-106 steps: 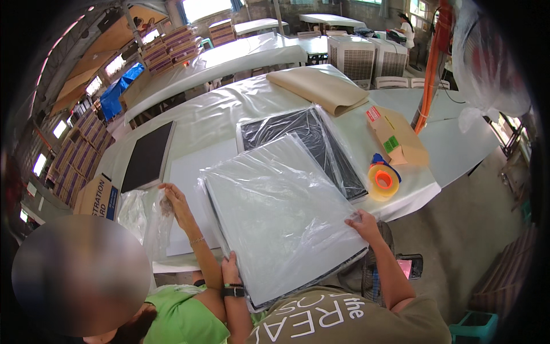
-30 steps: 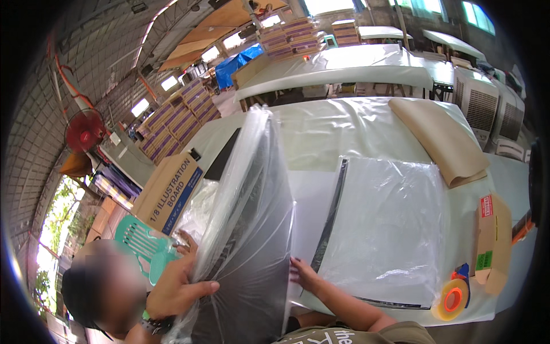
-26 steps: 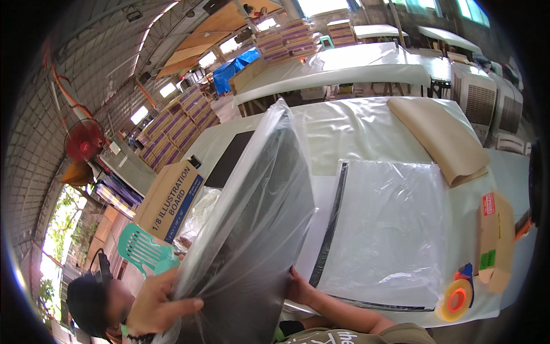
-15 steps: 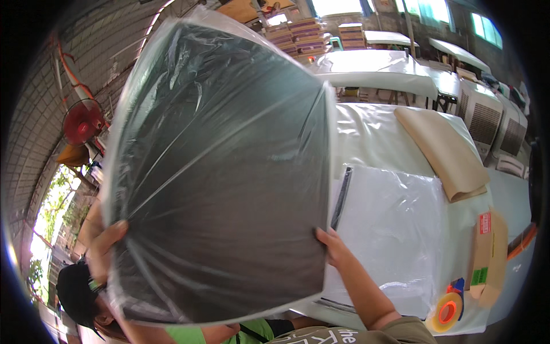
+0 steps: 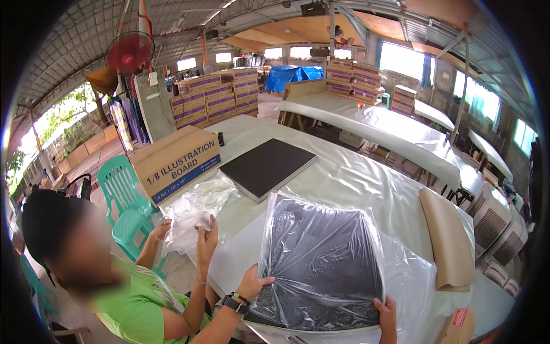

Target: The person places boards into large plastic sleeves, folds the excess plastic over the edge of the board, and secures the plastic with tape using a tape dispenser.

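Note:
A black board wrapped in clear, wrinkled plastic (image 5: 326,258) lies low over the near part of the table, held at both sides. My left hand (image 5: 255,286), with a dark watch on its wrist, grips its left edge, where creases fan out from the thumb. The lower right edge is in my right hand (image 5: 388,314). Under and beside it lies a clear plastic sheet (image 5: 409,269). To my left, a co-worker in a green shirt holds a crumpled clear plastic bag (image 5: 197,212) in both hands.
A stack of black boards (image 5: 269,163) sits farther back on the pale-covered table (image 5: 326,178). Beside it stands a brown carton (image 5: 177,160). Folded brown paper (image 5: 447,241) lies at the right, near a small box (image 5: 458,327). Green plastic chairs (image 5: 123,189) flank the table's left side.
The wrapped board has come down from upright in front of me toward the table, still in both hands. My view has turned left, bringing in the carton, board stack and co-worker's hands.

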A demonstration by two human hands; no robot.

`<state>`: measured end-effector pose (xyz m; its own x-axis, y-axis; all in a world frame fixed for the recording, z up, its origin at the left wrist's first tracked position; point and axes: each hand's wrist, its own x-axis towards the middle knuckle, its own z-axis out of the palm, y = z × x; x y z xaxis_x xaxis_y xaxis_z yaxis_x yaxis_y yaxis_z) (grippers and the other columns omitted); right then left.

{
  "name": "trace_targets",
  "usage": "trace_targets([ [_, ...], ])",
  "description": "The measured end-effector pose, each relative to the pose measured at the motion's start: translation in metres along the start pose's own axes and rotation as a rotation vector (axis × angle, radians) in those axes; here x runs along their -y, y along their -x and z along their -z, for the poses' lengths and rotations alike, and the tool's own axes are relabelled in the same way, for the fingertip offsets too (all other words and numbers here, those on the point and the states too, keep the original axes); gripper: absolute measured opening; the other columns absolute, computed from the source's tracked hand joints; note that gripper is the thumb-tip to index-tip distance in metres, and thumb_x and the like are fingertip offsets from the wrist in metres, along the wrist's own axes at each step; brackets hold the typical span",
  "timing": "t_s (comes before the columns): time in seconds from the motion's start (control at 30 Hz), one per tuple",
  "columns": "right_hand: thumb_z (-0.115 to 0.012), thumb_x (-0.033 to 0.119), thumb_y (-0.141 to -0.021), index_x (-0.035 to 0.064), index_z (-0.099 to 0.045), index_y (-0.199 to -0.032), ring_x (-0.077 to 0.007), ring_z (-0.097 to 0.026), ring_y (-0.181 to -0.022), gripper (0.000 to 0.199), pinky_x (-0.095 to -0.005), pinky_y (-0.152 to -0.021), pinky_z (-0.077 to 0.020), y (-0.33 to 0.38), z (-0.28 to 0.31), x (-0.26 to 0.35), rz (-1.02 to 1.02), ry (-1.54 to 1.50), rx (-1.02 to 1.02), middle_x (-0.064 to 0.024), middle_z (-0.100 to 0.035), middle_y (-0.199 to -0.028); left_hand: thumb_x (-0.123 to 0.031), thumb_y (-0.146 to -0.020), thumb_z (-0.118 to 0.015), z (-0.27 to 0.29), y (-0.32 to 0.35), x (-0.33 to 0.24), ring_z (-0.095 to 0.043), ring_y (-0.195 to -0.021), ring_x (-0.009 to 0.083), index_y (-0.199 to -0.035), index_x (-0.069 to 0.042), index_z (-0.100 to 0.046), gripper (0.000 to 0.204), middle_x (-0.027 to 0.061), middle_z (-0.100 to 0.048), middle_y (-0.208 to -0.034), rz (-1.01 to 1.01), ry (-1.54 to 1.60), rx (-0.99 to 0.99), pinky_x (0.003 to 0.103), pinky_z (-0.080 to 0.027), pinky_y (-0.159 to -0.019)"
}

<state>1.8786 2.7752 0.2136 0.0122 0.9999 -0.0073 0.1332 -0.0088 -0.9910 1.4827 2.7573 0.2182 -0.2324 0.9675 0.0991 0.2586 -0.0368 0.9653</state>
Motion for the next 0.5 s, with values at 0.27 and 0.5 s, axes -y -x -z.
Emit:
trace_targets([
  [0.27, -0.061, 0.016, -0.072, 0.0010, -0.056, -0.100, -0.0146, -0.056, -0.076, 0.032, -0.0267, -0.070, -0.0444, -0.175, -0.038, 0.041, -0.121, -0.224, 0.237, -0.0048, -0.059, -0.086, -0.030, -0.079, -0.057, 0.059, -0.147, -0.037, -0.053, -0.082, 0.0137, -0.104, 0.001, -0.051, 0.040, 0.0042, -0.057, -0.090, -0.109, 0.345, -0.022, 0.026, -0.042, -0.073],
  [0.5, -0.065, 0.018, -0.068, -0.0024, -0.050, -0.102, -0.0224, -0.055, -0.085, 0.042, -0.0310, -0.075, -0.0418, -0.301, -0.256, 0.013, -0.132, -0.249, 0.026, -0.0119, -0.057, -0.093, -0.037, -0.080, -0.049, 0.058, -0.114, 0.123, -0.023, -0.124, 0.0289, -0.129, -0.004, -0.026, 0.063, 0.0190, -0.027, -0.133, -0.082, -0.638, -0.319, 0.045, -0.021, -0.099],
])
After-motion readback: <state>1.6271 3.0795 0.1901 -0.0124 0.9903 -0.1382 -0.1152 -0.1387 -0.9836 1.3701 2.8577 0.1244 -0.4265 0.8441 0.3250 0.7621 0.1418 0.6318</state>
